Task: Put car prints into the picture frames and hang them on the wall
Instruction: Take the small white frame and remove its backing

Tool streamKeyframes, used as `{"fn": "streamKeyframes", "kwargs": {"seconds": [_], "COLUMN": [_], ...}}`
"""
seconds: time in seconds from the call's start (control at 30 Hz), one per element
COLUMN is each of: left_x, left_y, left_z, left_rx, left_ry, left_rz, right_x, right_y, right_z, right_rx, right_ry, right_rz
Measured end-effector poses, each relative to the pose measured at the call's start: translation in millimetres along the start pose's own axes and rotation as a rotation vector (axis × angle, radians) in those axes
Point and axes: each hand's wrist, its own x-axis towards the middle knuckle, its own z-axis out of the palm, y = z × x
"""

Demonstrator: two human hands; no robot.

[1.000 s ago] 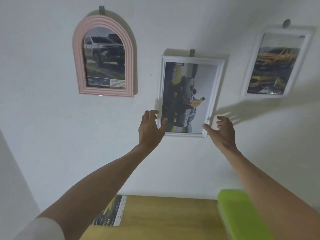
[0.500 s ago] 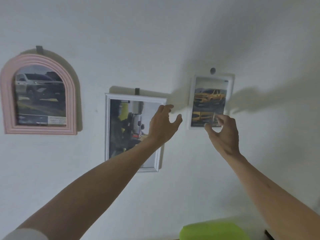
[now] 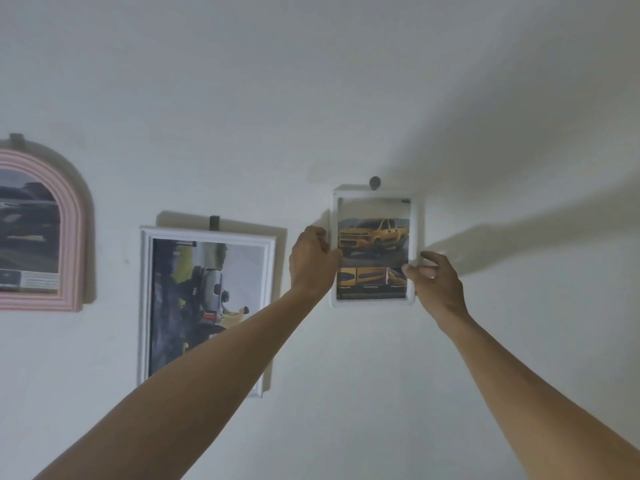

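White small frame [image 3: 373,194] w/ the yellow pickup print [image 3: 374,242] hangs under its wall hook [image 3: 374,182]. Our left hand [image 3: 311,263] grips its left edge, right hand [image 3: 437,285] pinches the right edge. We'd level it gently, w/o lifting it off the hook.

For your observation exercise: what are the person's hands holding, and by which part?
Both hold the small white frame with the yellow car print: left hand on its left edge, right hand on its right edge.
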Motion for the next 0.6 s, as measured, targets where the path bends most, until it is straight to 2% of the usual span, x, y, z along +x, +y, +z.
{"fn": "streamKeyframes", "kwargs": {"seconds": [0.37, 0.6], "left_x": [-8, -46], "left_y": [7, -1], "left_z": [-16, -51], "left_rx": [-0.057, -0.055], "left_ry": [0.034, 0.030], "left_rz": [0.004, -0.026], "right_x": [-13, -53], "right_y": [6, 2], "right_z": [3, 8], "right_rx": [0.090, 0.092], "right_ry": [-0.024, -0.077], "right_rz": [-0.128, -0.062]}}
